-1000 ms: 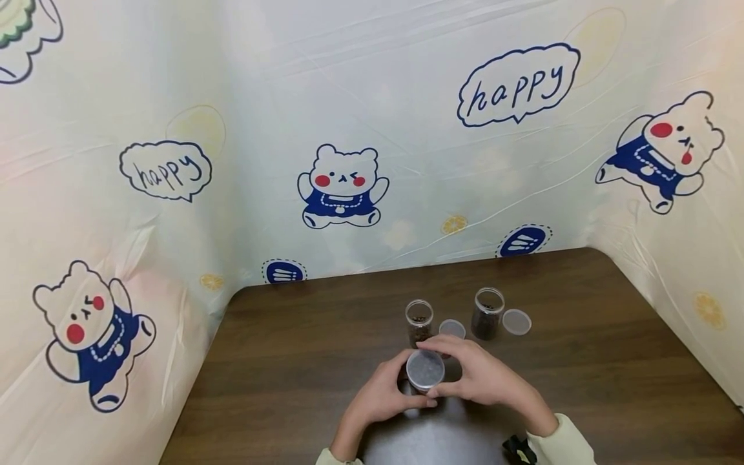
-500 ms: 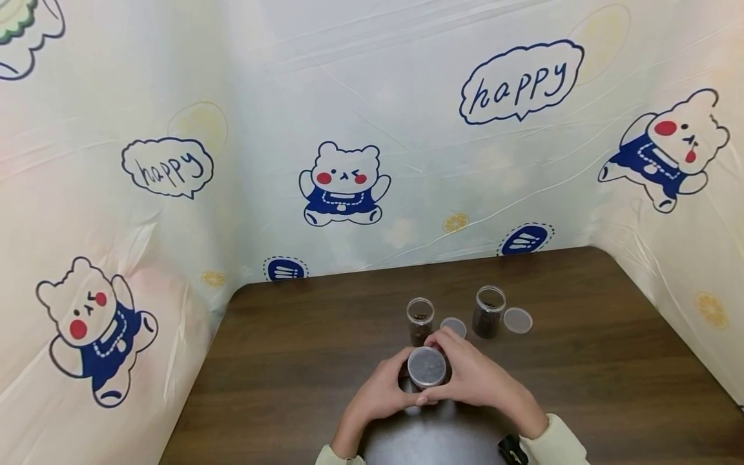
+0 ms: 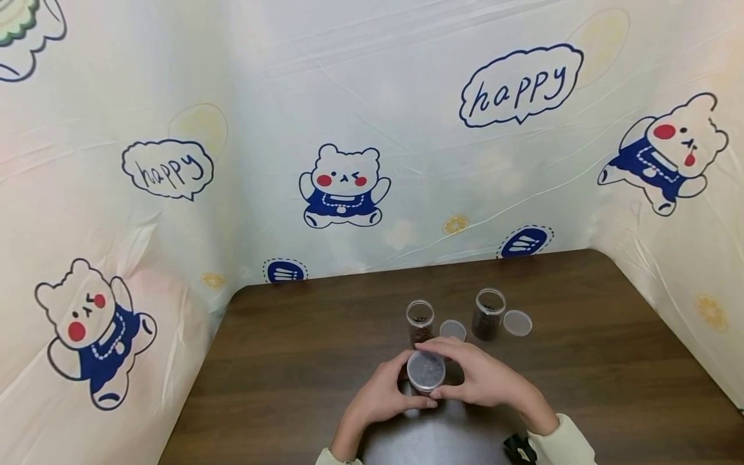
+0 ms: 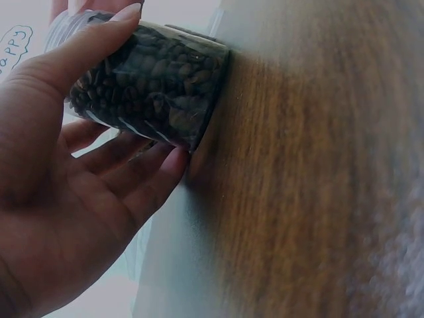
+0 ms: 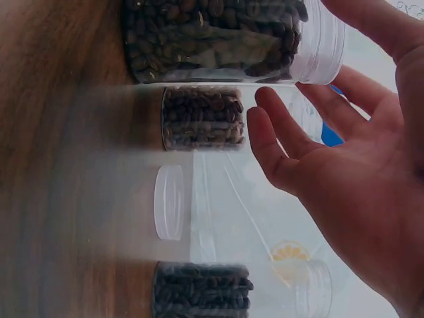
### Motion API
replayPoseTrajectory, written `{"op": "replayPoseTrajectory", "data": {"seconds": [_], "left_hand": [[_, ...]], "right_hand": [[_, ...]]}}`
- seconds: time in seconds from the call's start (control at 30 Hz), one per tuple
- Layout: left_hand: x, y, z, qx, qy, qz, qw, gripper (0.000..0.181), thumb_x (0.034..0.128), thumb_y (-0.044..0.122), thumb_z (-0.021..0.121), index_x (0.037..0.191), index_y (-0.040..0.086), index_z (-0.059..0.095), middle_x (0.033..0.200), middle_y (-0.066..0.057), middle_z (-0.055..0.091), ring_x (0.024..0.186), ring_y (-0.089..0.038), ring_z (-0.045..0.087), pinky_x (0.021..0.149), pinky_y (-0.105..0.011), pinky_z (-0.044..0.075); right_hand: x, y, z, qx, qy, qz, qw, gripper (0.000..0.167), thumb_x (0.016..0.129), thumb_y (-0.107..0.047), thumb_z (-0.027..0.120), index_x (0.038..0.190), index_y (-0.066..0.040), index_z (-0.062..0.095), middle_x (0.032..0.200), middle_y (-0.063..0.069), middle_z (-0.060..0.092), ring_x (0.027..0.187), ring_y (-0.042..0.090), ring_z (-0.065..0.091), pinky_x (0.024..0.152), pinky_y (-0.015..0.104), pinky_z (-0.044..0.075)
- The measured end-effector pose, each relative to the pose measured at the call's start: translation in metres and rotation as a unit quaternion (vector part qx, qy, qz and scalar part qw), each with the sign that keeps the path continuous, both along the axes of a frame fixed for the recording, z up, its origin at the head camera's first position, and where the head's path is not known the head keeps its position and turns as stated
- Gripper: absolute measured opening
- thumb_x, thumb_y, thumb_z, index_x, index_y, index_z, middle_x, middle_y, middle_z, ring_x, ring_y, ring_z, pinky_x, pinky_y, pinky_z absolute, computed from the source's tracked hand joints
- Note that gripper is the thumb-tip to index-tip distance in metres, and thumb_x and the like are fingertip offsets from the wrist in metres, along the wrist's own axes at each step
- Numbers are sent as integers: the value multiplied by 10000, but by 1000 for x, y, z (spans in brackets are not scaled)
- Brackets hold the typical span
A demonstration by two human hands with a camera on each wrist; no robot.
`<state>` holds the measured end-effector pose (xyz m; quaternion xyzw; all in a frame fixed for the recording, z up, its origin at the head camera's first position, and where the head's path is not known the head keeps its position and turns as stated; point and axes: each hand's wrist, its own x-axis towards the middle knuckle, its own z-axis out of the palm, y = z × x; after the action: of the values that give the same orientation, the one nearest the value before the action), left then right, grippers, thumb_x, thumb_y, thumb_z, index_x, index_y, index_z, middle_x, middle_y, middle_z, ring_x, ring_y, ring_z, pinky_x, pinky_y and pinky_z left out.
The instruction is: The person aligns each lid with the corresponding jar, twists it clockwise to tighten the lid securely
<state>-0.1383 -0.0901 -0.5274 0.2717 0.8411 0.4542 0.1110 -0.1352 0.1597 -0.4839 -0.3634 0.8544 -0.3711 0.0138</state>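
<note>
A clear jar of dark coffee beans (image 4: 152, 79) stands upright on the table, topped by a translucent lid (image 3: 426, 369). Wrapped round its left side, my left hand (image 3: 380, 391) grips the jar, thumb in front and fingers behind. My right hand (image 3: 482, 373) holds the lid's rim between thumb and forefinger; its other fingers stay off the jar in the right wrist view. Just behind stands an uncapped jar of brown beans (image 3: 421, 329), and farther right an uncapped jar of darker beans (image 3: 487, 323).
One loose lid (image 3: 453, 330) lies between the two uncapped jars, and another loose lid (image 3: 517, 323) lies right of the darker one. The brown wooden table (image 3: 290, 361) meets a printed curtain (image 3: 407, 129) at its back edge.
My right hand turned round the lid, its thumb swinging toward my left thumb, then came back to about its first pose. My left hand and the jar stay nearly in place.
</note>
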Motion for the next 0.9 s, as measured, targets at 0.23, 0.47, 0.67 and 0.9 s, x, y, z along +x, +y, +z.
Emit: {"op": "replayPoseTrajectory", "data": {"seconds": [0.23,0.47,0.67,0.9], "left_hand": [[1,1,0,-12,-8,26,10000,765,815,483,900,1463,322,527,1296,106,712,1144,-23,659,1006,-268,543],[-1,0,0,-31,25,50,10000,693,819,469,901,1407,307,572,1275,91,716,1134,-29,653,1008,-268,541],[-2,-1,-1,8,-115,-12,9999,700,832,398,907,1432,298,563,1311,45,714,1171,-59,651,1025,-276,533],[-2,-2,-1,-12,-250,-26,9997,728,841,435,891,1465,310,538,1350,69,695,1205,-49,645,1043,-286,532]], "right_hand": [[-2,-4,-4,-245,-83,3,9997,759,834,-312,903,1504,-193,566,1436,-19,626,1264,134,620,1047,319,535],[-2,-15,-10,-465,-36,-503,9976,680,721,-409,970,1265,-189,628,1178,-78,626,1039,42,604,906,284,548],[0,-21,-10,-239,-163,-802,9964,719,704,-492,967,1208,-155,580,1109,-72,595,989,40,587,871,262,540],[1,-8,1,-114,-86,-570,9983,1000,702,-574,938,1473,-100,515,1253,-7,630,1117,112,628,963,350,567]]}}
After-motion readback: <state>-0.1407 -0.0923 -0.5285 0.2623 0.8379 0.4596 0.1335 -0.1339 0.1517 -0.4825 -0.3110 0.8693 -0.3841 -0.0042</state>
